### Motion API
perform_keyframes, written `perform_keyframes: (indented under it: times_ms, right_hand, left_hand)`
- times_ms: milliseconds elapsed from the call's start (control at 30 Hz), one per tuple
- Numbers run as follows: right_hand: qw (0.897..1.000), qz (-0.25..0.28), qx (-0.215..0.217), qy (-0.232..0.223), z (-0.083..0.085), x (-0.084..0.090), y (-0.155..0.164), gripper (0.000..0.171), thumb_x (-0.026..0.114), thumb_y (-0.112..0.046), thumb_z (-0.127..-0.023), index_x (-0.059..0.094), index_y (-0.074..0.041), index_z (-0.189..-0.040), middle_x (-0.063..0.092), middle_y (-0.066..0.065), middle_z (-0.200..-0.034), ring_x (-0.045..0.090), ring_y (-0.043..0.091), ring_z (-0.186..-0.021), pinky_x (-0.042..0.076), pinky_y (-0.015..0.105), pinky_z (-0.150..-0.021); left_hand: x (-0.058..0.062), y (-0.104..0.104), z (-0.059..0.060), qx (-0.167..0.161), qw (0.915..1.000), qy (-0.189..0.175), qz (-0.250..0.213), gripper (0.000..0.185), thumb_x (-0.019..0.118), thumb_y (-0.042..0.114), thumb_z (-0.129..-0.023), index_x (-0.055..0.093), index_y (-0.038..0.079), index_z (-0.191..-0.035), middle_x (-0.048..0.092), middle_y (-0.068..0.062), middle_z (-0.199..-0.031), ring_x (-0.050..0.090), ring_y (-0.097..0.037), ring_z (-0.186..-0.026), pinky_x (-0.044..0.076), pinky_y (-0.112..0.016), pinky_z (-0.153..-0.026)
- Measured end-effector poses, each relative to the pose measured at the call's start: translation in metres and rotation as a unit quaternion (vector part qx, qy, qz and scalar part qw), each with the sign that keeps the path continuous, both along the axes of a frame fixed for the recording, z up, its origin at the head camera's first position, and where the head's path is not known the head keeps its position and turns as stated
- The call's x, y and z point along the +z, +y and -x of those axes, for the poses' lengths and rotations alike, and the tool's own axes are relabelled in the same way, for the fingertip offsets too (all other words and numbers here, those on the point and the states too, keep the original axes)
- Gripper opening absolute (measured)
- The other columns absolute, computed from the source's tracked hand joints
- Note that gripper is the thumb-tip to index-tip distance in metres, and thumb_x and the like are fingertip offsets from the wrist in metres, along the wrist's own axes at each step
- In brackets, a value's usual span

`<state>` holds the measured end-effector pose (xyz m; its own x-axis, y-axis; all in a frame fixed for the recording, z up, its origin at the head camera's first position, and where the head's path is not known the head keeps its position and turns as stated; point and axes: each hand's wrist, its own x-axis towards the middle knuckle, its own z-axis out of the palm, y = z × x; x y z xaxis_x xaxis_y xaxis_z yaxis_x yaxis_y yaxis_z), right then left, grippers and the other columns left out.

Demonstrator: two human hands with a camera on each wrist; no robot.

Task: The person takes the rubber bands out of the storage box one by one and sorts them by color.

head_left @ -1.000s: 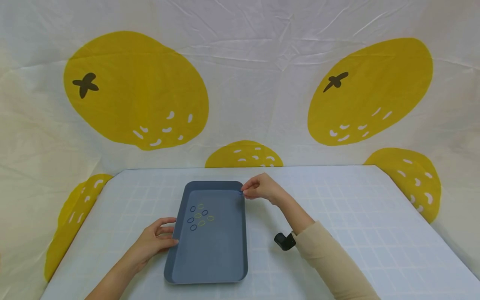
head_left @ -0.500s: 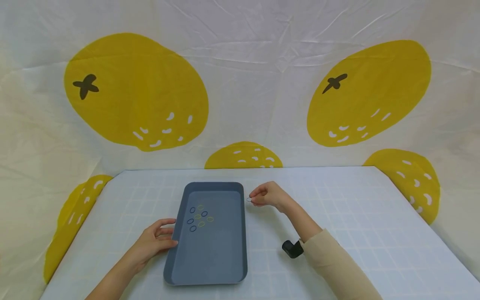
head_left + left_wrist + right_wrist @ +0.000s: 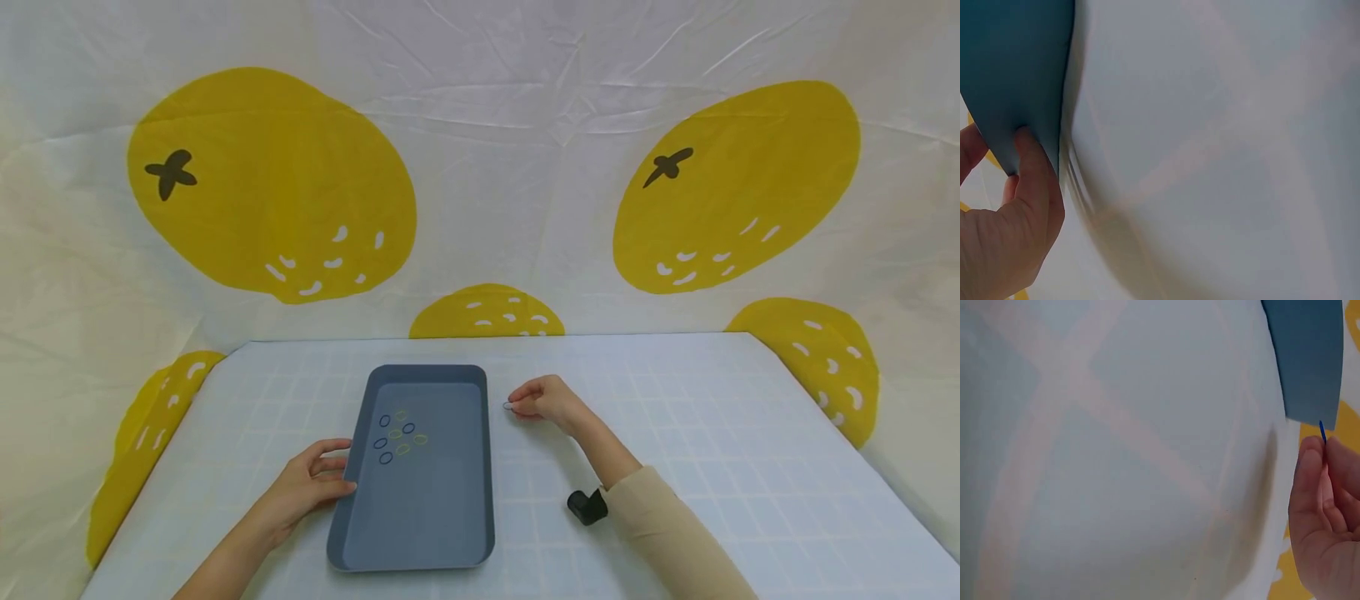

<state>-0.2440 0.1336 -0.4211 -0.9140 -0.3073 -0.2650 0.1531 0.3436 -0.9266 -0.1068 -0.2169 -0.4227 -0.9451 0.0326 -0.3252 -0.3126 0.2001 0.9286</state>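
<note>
In the head view my left hand (image 3: 309, 483) is at the left long side of a grey-blue tray (image 3: 420, 533), holding its rim between thumb and fingers. The left wrist view shows a digit against the tray wall (image 3: 1016, 69). My right hand (image 3: 551, 402) is above the table, just right of the tray, and pinches a small thin ring (image 3: 508, 406) between thumb and fingertips. That ring looks blue (image 3: 1322, 432) in the right wrist view. Inside the tray lie several dark blue rings (image 3: 386, 458) and yellow rings (image 3: 421, 439), grouped in its left upper part.
A white grid-patterned cloth (image 3: 675, 417) covers the table. Behind it hangs a white curtain with large yellow fruit prints (image 3: 270, 192). A small black device (image 3: 587, 507) sits at the right sleeve (image 3: 667, 525).
My right hand has moved from over the tray's upper right corner to the right and nearer, off the tray, carrying the ring. The left hand and the rings in the tray stay put.
</note>
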Motion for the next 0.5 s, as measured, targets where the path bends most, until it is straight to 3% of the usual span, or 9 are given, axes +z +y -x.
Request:
perform_keyframes:
  times_ms: [167, 500]
  right_hand:
    - [1.0, 0.016, -0.005, 0.003, 0.001, -0.011, -0.002, 0.018, 0.065, 0.007, -0.081, 0.064, 0.015, -0.097, 0.069, 0.013, -0.081, 0.063, 0.011, -0.069, 0.054, 0.029, -0.069]
    - [0.999, -0.02, -0.025, 0.001, 0.002, -0.017, -0.003, 0.015, 0.066, 0.005, -0.081, 0.067, 0.011, -0.094, 0.069, 0.011, -0.08, 0.062, 0.011, -0.068, 0.054, 0.028, -0.067]
  left_hand:
    - [-0.001, -0.001, 0.0, 0.004, 1.0, -0.006, 0.004, 0.071, 0.072, -0.002, -0.074, 0.036, -0.003, -0.135, 0.052, -0.024, -0.119, 0.058, -0.026, -0.102, 0.051, -0.035, -0.078]
    - [-0.004, -0.002, 0.001, -0.008, 0.9999, -0.005, -0.01, 0.071, 0.072, -0.001, -0.076, 0.034, -0.003, -0.136, 0.051, -0.025, -0.121, 0.057, -0.026, -0.102, 0.05, -0.035, -0.079]
